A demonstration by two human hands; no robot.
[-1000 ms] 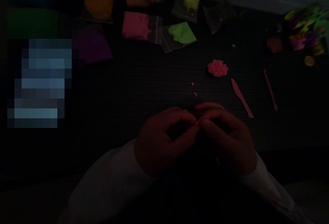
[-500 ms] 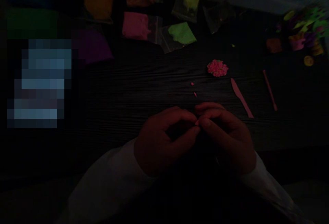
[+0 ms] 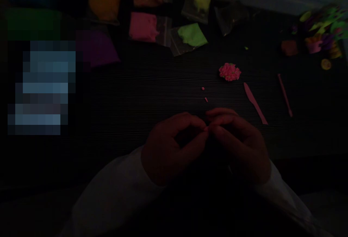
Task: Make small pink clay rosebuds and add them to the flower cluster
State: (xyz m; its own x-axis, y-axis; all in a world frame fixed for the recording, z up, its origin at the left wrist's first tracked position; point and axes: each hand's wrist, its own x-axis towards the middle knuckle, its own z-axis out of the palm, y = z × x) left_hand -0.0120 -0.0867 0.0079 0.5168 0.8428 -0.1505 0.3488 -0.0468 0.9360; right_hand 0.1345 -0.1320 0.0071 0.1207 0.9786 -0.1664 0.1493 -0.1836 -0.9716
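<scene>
In dim light my left hand (image 3: 175, 148) pinches a tiny bit of pink clay (image 3: 206, 129) between thumb and forefinger. My right hand (image 3: 241, 144) meets it there, its thumb and forefinger closed on the other side of the same bit. Just beyond the fingertips lie a small pink clay ball (image 3: 202, 88) and a short pink clay sliver (image 3: 206, 99). Farther back sits a cluster of pink clay petals (image 3: 230, 72) with green showing through. To the right of it lie a pink plastic clay knife (image 3: 255, 102) and a thin pink modelling stick (image 3: 285, 95).
Along the back are bags of pink clay (image 3: 143, 27), light green clay (image 3: 193, 35), yellow clay (image 3: 201, 0), orange clay (image 3: 104, 3) and purple clay (image 3: 99, 48). Small coloured clay figures (image 3: 323, 33) crowd the far right. A pixelated patch (image 3: 45, 88) covers the left side.
Both hands stay pressed together at the fingertips, the left one shifting very slightly left. The bit of pink clay shows a little differently between them. Nothing on the table has visibly moved.
</scene>
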